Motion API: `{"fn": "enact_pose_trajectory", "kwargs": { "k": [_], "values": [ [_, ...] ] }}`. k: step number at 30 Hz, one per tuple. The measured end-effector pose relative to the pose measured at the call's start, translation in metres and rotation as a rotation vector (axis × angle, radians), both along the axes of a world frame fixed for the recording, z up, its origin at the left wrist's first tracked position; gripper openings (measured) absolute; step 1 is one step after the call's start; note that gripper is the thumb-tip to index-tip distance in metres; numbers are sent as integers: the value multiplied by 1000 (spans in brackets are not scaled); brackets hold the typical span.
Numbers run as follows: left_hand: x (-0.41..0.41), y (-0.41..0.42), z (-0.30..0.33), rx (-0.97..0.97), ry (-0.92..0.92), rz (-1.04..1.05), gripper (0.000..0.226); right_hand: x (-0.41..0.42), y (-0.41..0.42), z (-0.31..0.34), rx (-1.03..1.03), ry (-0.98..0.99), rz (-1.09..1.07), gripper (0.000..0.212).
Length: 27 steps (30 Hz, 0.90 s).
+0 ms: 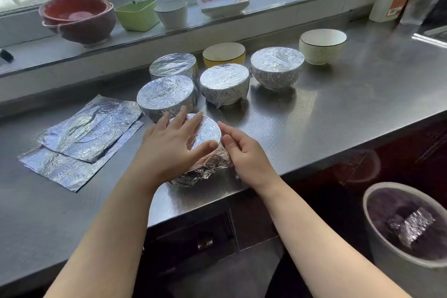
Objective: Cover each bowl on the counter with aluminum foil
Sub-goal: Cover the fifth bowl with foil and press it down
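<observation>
head view: the foil-wrapped bowl nearest the counter edge [205, 150] sits on the brushed steel counter [338, 109], just in front of four other foil-covered bowls [225, 84]. the left hand [169, 143] lies flat on its foil top, fingers straight and spread, pressing. the right hand [242, 150] is against the bowl's right side, fingers loosely curved along the foil, thumb near the rim; cannot tell whether it pinches the foil or only smooths it. the hands are apart, one on each side of the bowl.

handling judgement: the foil is thin, light, and creases and tears easily, so it likely wants flat palm pressure on top and gentle crimping under the rim. the bowl under it is probably ceramic, rigid and breakable; best held by the sides, not by the loose foil skirt.

looks: the top is smooth and taut, and the skirt at the near side is crumpled and bunched, not yet tucked.

a yellow open bowl [223, 53] and a pale white open bowl with dark rim [323, 46] are still uncovered. flat spare foil sheets [79, 143] lie at the left.
</observation>
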State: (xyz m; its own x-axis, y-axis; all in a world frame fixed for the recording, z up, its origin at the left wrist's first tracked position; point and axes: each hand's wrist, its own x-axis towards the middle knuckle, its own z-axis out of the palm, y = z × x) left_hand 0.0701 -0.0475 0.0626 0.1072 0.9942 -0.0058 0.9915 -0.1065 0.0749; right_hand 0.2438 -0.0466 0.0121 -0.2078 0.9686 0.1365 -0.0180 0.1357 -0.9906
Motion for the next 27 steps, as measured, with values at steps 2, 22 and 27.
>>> {"fn": "enact_pose_trajectory", "kwargs": {
  "k": [2, 22, 27],
  "values": [
    [0, 0, 1, -7, 8, 0, 120, 0, -1, -2, 3, -10, 6, 32],
    [1, 0, 0, 6, -5, -20, 124, -28, 2, -12, -149, 64, -308, 11],
    [2, 0, 0, 9, -8, -11, 123, -23, 9, -8, -179, -20, -250, 16]
  ]
}}
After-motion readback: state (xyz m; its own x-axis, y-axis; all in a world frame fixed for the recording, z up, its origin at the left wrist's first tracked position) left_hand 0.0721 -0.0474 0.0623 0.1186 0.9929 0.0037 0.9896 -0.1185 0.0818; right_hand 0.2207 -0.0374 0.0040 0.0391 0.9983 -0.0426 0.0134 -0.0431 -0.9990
